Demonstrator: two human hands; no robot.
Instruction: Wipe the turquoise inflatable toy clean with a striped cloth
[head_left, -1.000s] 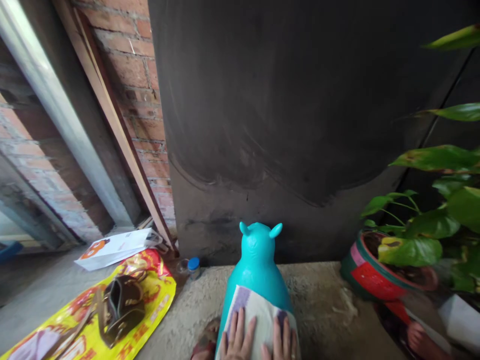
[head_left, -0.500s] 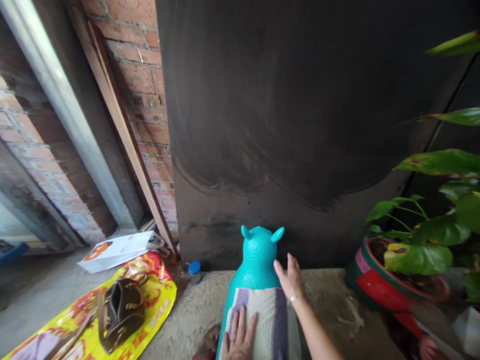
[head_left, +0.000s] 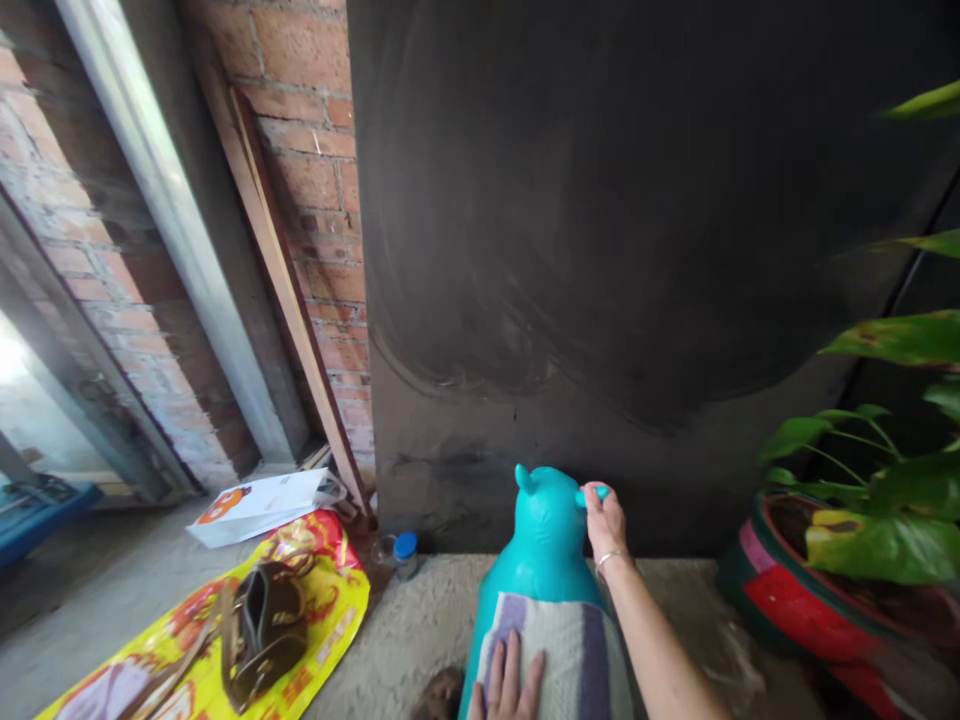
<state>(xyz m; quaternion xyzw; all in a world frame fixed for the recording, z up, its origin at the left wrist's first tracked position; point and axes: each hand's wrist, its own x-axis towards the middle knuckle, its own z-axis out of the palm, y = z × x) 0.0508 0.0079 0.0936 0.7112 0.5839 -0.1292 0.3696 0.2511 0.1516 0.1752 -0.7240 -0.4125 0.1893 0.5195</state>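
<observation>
A turquoise inflatable animal toy stands in front of me, its head towards a dark metal panel. A striped white and purple cloth lies over its back. My left hand rests flat on that cloth at the bottom edge, fingers spread. My right hand is closed around the toy's right ear, the arm reaching forward from the lower right.
A yellow and red printed bag lies on the floor at left with a brown leather sandal on it. Behind it lie a white paper and a blue-capped jar. A potted plant in a red pot stands at right. Brick wall and metal pole at left.
My right hand left the cloth, rose over the toy's shoulder and closed on its right ear. The left hand stayed on the cloth. The view shifted slightly left and down.
</observation>
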